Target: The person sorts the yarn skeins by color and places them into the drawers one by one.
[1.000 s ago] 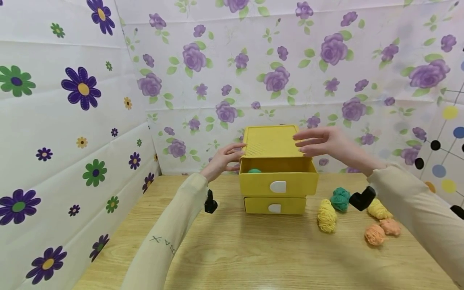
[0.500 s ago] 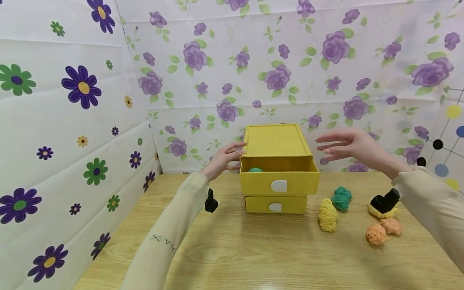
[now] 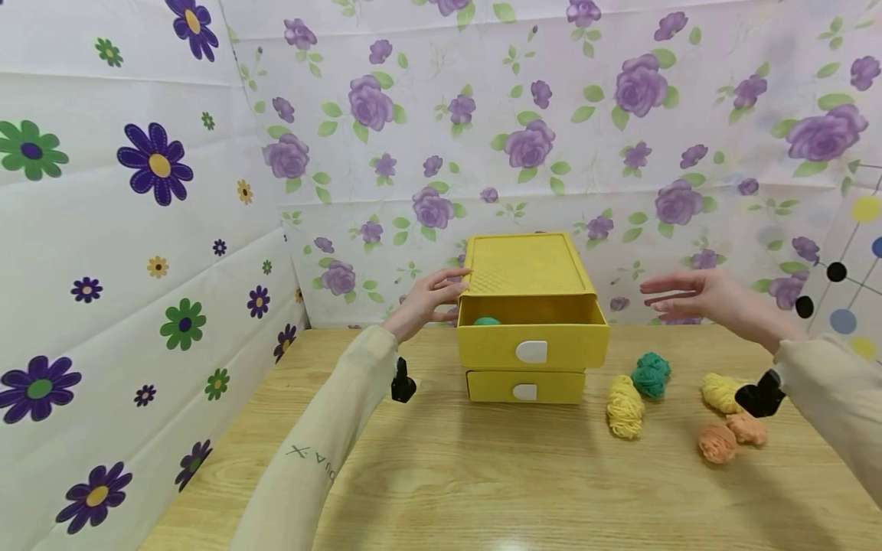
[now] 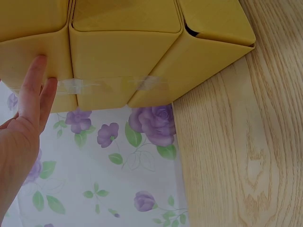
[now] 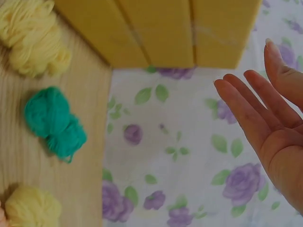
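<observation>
A yellow drawer box (image 3: 527, 264) stands at the back of the wooden table, its upper drawer (image 3: 496, 348) pulled out and its lower drawer (image 3: 492, 388) pushed in. Part of a green yarn ball (image 3: 487, 321) shows inside the upper drawer. My left hand (image 3: 429, 302) touches the box's left side with straight fingers, seen against the yellow wall in the left wrist view. Apart from the box, to its right, my right hand (image 3: 720, 302) hovers above the table with fingers extended and nothing in them. Below it lie a green yarn bundle (image 3: 651, 375) and a yellow yarn skein (image 3: 625, 408).
Farther right on the table (image 3: 524, 482) lie another yellow yarn skein (image 3: 722, 392) and two orange yarn balls, the nearer orange ball (image 3: 717, 444) and the farther orange ball (image 3: 747, 428). Flower-patterned sheets (image 3: 386, 69) hang behind and at the left.
My right hand has moved right and slightly down, away from the box top. My left hand has stayed at the box's left side; the upper drawer remains pulled out.
</observation>
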### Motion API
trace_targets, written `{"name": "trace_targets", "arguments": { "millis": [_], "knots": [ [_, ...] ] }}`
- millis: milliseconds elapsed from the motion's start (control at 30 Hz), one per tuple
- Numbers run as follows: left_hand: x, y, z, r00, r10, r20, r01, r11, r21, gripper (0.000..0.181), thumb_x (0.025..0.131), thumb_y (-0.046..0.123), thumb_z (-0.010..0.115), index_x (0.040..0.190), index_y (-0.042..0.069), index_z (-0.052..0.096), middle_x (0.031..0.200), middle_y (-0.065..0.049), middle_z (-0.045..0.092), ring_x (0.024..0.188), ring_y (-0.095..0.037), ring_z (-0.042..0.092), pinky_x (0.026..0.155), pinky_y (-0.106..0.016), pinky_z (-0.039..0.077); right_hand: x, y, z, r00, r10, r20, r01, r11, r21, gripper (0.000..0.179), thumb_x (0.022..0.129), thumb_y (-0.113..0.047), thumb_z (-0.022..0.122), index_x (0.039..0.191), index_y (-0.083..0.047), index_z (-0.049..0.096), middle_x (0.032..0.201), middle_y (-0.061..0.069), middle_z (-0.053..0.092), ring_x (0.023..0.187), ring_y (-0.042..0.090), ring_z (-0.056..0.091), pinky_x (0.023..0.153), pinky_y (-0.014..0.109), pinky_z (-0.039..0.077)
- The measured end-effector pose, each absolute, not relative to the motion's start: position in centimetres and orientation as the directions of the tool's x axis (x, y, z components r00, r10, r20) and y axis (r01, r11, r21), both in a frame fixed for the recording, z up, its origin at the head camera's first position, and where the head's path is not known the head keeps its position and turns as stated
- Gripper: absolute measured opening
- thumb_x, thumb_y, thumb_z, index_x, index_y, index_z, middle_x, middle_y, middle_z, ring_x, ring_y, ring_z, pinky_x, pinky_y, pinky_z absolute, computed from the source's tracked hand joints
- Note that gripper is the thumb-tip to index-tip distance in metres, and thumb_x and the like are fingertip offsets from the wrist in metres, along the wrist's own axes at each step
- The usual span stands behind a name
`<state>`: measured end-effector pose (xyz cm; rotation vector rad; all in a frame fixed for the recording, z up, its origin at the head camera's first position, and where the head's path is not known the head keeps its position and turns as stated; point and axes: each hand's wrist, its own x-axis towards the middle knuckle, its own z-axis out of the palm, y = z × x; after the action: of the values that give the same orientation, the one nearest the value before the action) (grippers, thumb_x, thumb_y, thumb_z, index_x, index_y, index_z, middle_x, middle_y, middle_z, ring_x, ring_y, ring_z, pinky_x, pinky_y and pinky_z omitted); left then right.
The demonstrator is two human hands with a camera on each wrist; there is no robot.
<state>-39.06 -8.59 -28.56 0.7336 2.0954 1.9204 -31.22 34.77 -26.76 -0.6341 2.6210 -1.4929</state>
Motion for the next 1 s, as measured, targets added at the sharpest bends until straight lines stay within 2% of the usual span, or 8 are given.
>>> {"name": "trace_targets", "arguments": {
  "millis": [100, 267, 467, 567, 667, 867, 1000],
  "knots": [
    [-39.0, -8.6, -28.6, -0.856, 0.486, 0.177, 0.218, 0.029, 0.975, 0.039, 0.093, 0.024, 0.054, 0.131, 0.017, 0.048, 0.121, -0.011, 0.046, 0.104, -0.027, 0.05, 0.083, -0.048, 0.043, -31.5, 35.6, -27.7, -0.924, -0.365, 0.116, -0.299, 0.496, -0.815, 0.049, 0.087, -0.02, 0.063, 0.13, -0.004, 0.048, 0.127, 0.016, 0.048, 0.099, 0.016, 0.057, 0.078, 0.035, 0.048],
    [-39.0, -8.5, -28.6, -0.856, 0.486, 0.176, 0.217, 0.03, 0.976, 0.039, 0.093, 0.024, 0.054, 0.131, 0.017, 0.048, 0.121, -0.011, 0.046, 0.104, -0.027, 0.05, 0.085, -0.05, 0.041, -32.0, 36.9, -29.7, -0.914, -0.379, 0.148, -0.344, 0.526, -0.778, 0.048, 0.087, -0.016, 0.063, 0.128, 0.002, 0.048, 0.124, 0.019, 0.05, 0.098, 0.019, 0.058, 0.077, 0.034, 0.048],
    [-39.1, -8.5, -28.6, -0.857, 0.484, 0.178, 0.224, 0.039, 0.974, 0.039, 0.093, 0.025, 0.054, 0.131, 0.017, 0.049, 0.12, -0.011, 0.046, 0.103, -0.027, 0.051, 0.081, -0.045, 0.045, -32.9, 38.5, -31.9, -0.907, -0.389, 0.16, -0.375, 0.575, -0.727, 0.045, 0.088, -0.017, 0.062, 0.126, 0.004, 0.049, 0.12, 0.024, 0.051, 0.1, 0.02, 0.056, 0.076, 0.034, 0.049],
    [-39.2, -8.5, -28.6, -0.856, 0.485, 0.18, 0.227, 0.041, 0.973, 0.039, 0.093, 0.025, 0.054, 0.131, 0.018, 0.049, 0.121, -0.01, 0.046, 0.103, -0.027, 0.051, 0.08, -0.043, 0.046, -33.2, 39.0, -32.7, -0.908, -0.381, 0.175, -0.382, 0.58, -0.719, 0.043, 0.088, -0.014, 0.062, 0.124, 0.006, 0.05, 0.117, 0.025, 0.052, 0.097, 0.014, 0.057, 0.075, 0.034, 0.049],
    [-39.2, -8.5, -28.7, -0.857, 0.483, 0.179, 0.227, 0.041, 0.973, 0.039, 0.093, 0.026, 0.054, 0.131, 0.018, 0.049, 0.121, -0.01, 0.046, 0.103, -0.027, 0.051, 0.08, -0.043, 0.046, -33.5, 39.3, -33.5, -0.906, -0.381, 0.182, -0.386, 0.57, -0.725, 0.043, 0.087, -0.012, 0.062, 0.124, 0.008, 0.05, 0.118, 0.026, 0.051, 0.098, 0.013, 0.057, 0.075, 0.033, 0.049],
    [-39.2, -8.6, -28.8, -0.86, 0.478, 0.181, 0.227, 0.041, 0.973, 0.039, 0.093, 0.025, 0.053, 0.131, 0.019, 0.049, 0.121, -0.01, 0.046, 0.103, -0.027, 0.051, 0.081, -0.044, 0.046, -33.9, 39.7, -34.8, -0.919, -0.386, 0.075, -0.311, 0.596, -0.74, 0.05, 0.087, -0.018, 0.063, 0.128, 0.005, 0.047, 0.125, 0.028, 0.044, 0.109, 0.037, 0.048, 0.08, 0.037, 0.047],
    [-39.1, -8.6, -28.7, -0.858, 0.481, 0.182, 0.229, 0.042, 0.972, 0.039, 0.093, 0.025, 0.053, 0.132, 0.017, 0.048, 0.121, -0.01, 0.046, 0.104, -0.027, 0.05, 0.081, -0.044, 0.046, -33.8, 39.8, -35.9, -0.914, -0.403, 0.041, -0.303, 0.613, -0.729, 0.053, 0.087, -0.021, 0.062, 0.13, 0.004, 0.045, 0.127, 0.029, 0.042, 0.111, 0.043, 0.043, 0.08, 0.039, 0.046]
  ]
}}
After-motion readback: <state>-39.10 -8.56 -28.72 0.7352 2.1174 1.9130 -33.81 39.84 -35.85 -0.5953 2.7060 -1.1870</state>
